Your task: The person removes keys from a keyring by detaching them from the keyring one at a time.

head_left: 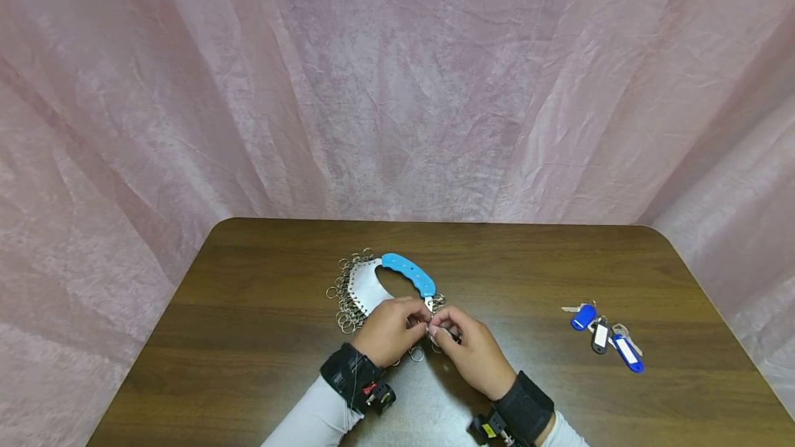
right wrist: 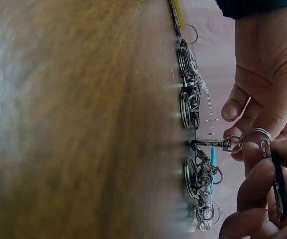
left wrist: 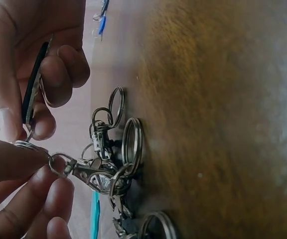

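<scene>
A key ring holder, with a white curved plate and a light blue handle, lies on the table. Swivel clasps with metal rings hang around its edge. My left hand pinches a split ring on one clasp between thumb and fingers. My right hand holds a key with a black tag, and its small loop meets that split ring at the fingertips. In the right wrist view, the black tag hangs below the thumb. Fingers partly hide whether the loop is threaded on the ring.
To the right on the brown table lie keys with a blue tag, a black tag and another blue tag. A pink curtain hangs behind the table's far edge.
</scene>
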